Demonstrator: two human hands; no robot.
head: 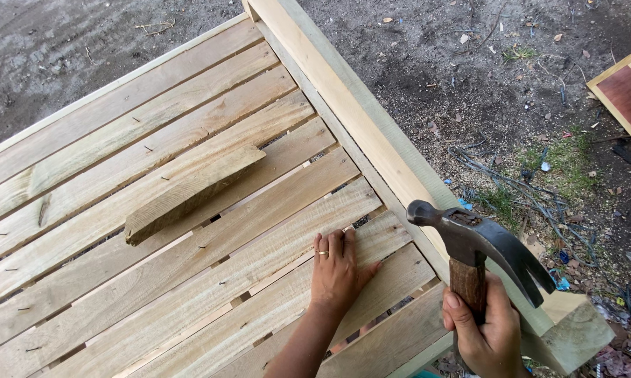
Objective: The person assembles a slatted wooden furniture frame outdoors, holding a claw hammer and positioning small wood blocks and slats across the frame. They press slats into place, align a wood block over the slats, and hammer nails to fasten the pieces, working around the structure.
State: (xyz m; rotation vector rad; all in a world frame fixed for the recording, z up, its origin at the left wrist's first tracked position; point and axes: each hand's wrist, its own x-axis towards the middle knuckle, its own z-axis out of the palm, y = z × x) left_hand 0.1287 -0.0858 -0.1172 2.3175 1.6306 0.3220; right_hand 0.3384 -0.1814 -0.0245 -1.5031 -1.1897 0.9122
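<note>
My right hand (489, 329) grips the head-heavy hammer (480, 241) high on its wooden handle; left hand (338, 269) spread flat on a stiff slat (259, 262).

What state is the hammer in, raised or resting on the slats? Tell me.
Raised. The right hand grips the hammer by its wooden handle, head up above the frame rail, touching no wood.

The hammer (480, 245) handle is mostly hidden inside the right hand (487, 332), which is cut off by the bottom edge at 5 o'clock. The slatted wooden frame (189, 210) is cropped at 9 and 6 o'clock. A red panel (627, 94) is cut off at 3 o'clock. Litter among the grass cannot be identified.
</note>
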